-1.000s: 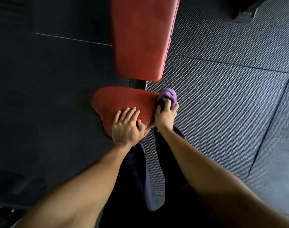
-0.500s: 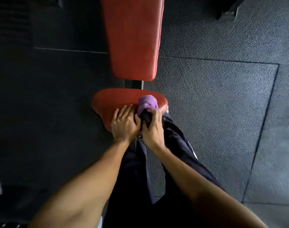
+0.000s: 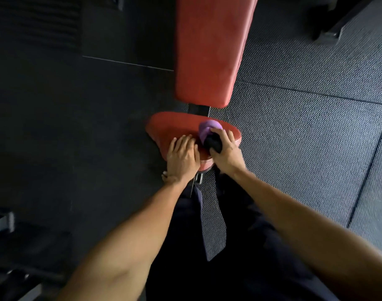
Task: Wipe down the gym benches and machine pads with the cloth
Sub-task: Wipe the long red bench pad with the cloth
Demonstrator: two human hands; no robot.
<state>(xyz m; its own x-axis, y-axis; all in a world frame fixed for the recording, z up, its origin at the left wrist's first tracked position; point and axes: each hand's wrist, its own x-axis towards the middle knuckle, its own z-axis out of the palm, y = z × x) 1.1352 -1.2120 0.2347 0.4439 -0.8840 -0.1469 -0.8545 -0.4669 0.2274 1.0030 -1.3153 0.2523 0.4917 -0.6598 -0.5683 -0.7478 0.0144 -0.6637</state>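
Right hand (image 3: 223,149) with the cloth (image 3: 207,128) has slid rightward away from the left hand (image 3: 182,158) since half a second ago; a strip of red pad shows between them. Right hand's fingers are curled round the bunched cloth, purple part forward, dark part under the palm, pressed on the right half of the seat pad (image 3: 170,129). Left hand lies flat, fingers straight, pressing the near part of the seat pad, holding nothing. Red back pad (image 3: 211,51) beyond, joined by a dark bracket (image 3: 198,109). Textured rubber floor (image 3: 305,131) underneath.
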